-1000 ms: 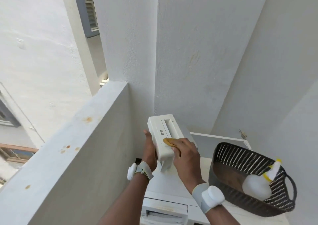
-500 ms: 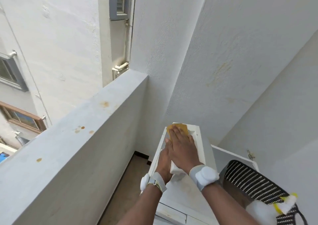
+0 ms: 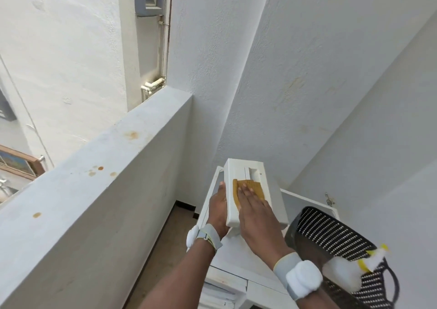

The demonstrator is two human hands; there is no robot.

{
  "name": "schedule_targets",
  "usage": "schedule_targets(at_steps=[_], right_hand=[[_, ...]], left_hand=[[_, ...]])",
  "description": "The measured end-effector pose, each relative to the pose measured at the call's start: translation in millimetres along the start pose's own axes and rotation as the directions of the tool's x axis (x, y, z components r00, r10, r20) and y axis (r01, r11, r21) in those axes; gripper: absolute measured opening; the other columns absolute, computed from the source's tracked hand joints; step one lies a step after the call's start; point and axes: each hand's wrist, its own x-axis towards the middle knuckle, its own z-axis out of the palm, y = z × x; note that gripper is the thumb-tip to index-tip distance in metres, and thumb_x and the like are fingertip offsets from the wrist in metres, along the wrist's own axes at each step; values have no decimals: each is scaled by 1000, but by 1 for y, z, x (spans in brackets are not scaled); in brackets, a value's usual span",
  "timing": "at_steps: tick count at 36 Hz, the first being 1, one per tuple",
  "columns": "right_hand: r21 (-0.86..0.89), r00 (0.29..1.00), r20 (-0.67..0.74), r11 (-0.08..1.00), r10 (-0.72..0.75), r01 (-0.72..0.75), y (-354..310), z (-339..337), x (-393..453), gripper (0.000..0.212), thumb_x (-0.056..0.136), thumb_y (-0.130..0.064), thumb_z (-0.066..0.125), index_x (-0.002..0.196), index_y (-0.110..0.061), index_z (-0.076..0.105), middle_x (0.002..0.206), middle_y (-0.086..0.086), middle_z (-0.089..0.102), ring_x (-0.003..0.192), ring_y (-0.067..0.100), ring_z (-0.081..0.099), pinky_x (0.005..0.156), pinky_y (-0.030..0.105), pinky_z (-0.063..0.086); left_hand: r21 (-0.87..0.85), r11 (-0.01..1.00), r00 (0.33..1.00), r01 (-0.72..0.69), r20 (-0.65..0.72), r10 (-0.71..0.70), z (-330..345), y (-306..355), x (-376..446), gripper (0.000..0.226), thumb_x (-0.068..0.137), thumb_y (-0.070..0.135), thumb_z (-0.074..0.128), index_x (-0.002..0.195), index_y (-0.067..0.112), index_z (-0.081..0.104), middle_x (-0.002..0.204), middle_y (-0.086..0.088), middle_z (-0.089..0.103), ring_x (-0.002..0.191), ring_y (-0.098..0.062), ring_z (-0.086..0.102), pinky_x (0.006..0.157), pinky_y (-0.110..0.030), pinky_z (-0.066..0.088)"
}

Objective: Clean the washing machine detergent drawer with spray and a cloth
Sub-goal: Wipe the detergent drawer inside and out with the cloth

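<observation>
The white detergent drawer [image 3: 253, 173] is held up above the washing machine [image 3: 238, 282], front face toward me. My left hand [image 3: 218, 210] grips its left edge from behind, thumb on the front. My right hand [image 3: 256, 216] lies flat on the face, fingers straight, pressing a small yellow-brown cloth [image 3: 250, 187] against it. A white spray bottle with a yellow nozzle [image 3: 354, 267] lies in the black perforated basket [image 3: 331, 235] at the right.
A grey parapet wall [image 3: 99, 190] runs along the left, with a drop to neighbouring buildings beyond it. White walls [image 3: 307, 84] close in behind and to the right of the machine. A strip of brown floor [image 3: 165, 249] shows between parapet and machine.
My right hand and the cloth slid down the drawer face from its top edge toward the middle. The drawer's recessed handle is now uncovered. The left hand keeps its hold.
</observation>
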Motion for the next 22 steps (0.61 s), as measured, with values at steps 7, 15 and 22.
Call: schedule_targets(at_steps=[7,15,22], right_hand=[[14,1000,-21,1000,0,0,-2,3,-31,61,112,-28,30,165,-21,3,173,-6,-4,159,12,-2,125,31,-2],[90,996,-48,994,69,-65,-6,9,-27,58,108,-31,23,165,-20,16,172,-4,12,159,15,8,129,36,9],[108,988,-68,986,138,-130,-10,0,15,59,105,-27,37,160,-12,24,169,9,22,156,25,22,123,38,23]], left_hand=[[139,990,1000,23,-3,-23,4,24,-8,75,101,74,37,113,13,78,106,-15,80,97,-34,78,94,-50,61],[608,789,986,-85,-64,155,23,35,29,111,74,98,27,126,7,67,120,-13,74,109,-33,71,101,-50,55],[612,773,958,-167,-84,274,25,29,15,100,80,95,27,117,12,68,116,-9,74,109,-31,69,102,-51,51]])
